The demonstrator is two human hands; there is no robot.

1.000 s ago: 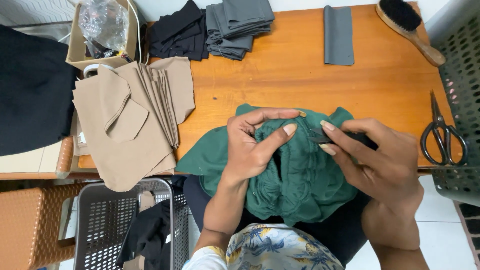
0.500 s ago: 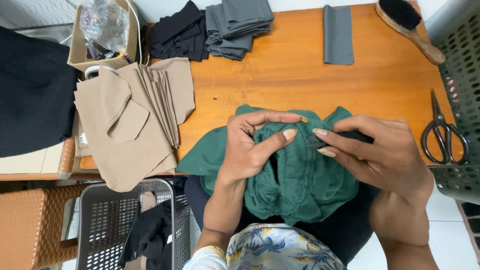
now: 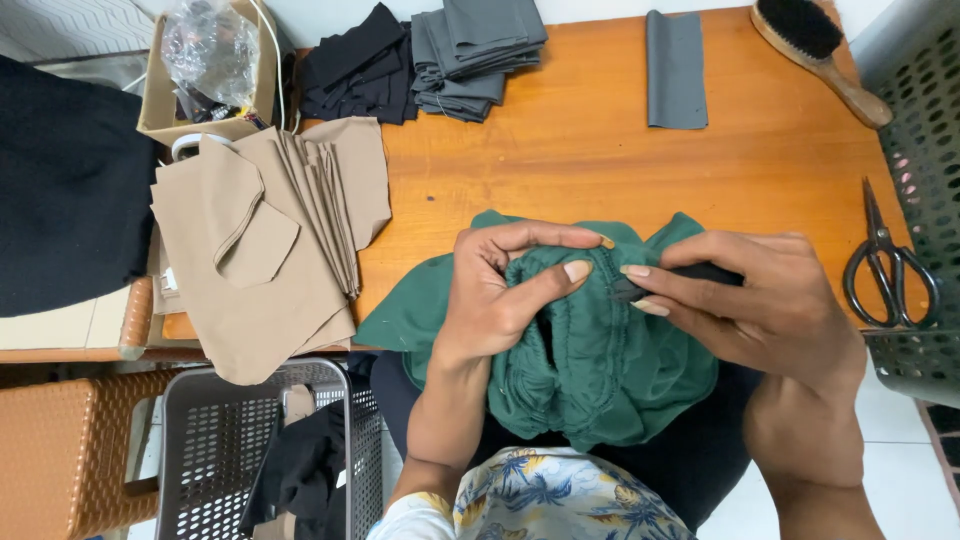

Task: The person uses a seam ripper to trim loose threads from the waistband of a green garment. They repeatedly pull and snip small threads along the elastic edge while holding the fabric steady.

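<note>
Green fabric garment [image 3: 600, 370], lower centre: soft, light, limp, gathered. Left hand [image 3: 500, 300] pinches its bunched edge; right hand [image 3: 760, 300] grips a small dark tool [image 3: 690, 272] against it.

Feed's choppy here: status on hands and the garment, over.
Left hand pinching gathered green garment. Right hand holding small dark tool at the fabric. Scissors lying apart, right.

Palm-print shirt [image 3: 560, 500], bare forearms.

Green garment [image 3: 600, 370]: bunched, gathered edge uppermost, pinched in both hands, draped over table's near edge.
</note>
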